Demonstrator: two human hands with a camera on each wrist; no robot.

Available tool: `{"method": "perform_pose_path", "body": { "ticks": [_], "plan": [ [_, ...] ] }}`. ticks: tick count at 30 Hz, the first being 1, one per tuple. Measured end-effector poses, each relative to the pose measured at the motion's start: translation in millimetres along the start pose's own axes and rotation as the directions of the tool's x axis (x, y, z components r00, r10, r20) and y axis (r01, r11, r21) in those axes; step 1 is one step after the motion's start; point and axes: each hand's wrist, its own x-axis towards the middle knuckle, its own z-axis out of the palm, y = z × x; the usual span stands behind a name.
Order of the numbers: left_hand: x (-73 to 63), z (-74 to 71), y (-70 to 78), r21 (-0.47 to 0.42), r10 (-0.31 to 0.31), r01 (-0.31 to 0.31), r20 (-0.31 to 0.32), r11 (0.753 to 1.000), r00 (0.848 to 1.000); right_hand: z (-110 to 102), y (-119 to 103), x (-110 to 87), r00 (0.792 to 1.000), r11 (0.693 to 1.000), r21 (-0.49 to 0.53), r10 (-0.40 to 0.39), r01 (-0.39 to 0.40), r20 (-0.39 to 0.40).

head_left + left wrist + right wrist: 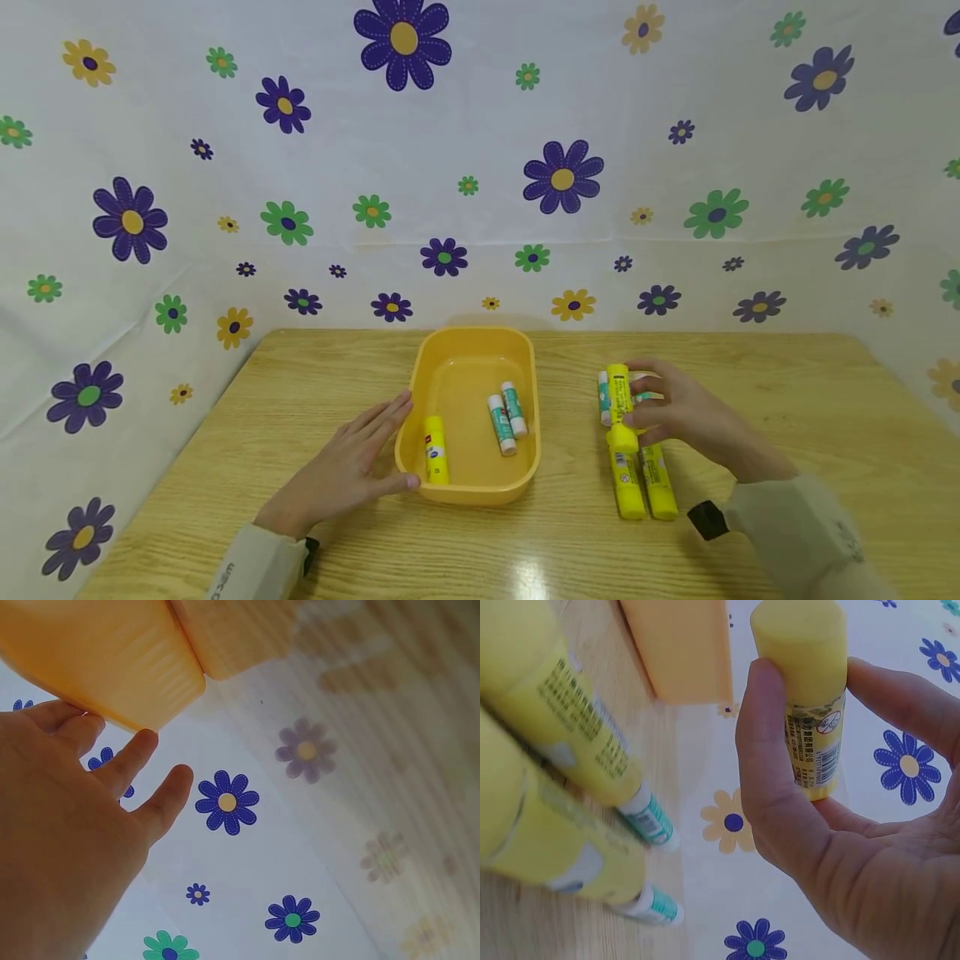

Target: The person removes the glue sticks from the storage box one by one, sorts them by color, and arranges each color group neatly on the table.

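My right hand grips a yellow glue stick between thumb and fingers. In the right wrist view this glue stick has printed text and a barcode on its side. It is raised over two yellow glue sticks lying side by side on the table, with teal-and-white glue sticks behind them, partly hidden by the hand. My left hand rests against the left side of a yellow-orange plastic basin, fingers extended along its rim. Inside lie a yellow glue stick and two teal-and-white glue sticks.
The wooden table reaches back to a white flowered cloth that hangs behind it and along both sides. Bare wood shows between the basin and the group of glue sticks on the right.
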Motion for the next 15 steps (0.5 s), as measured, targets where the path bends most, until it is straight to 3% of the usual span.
{"method": "perform_pose_path", "body": {
  "ticks": [15],
  "plan": [
    [-0.6,0.5,-1.3,0.027,0.014,-0.014,0.006,1.0,1.0,-22,14,-17.0,0.999,0.997,-0.071,0.019,-0.021,-0.029]
  ]
}}
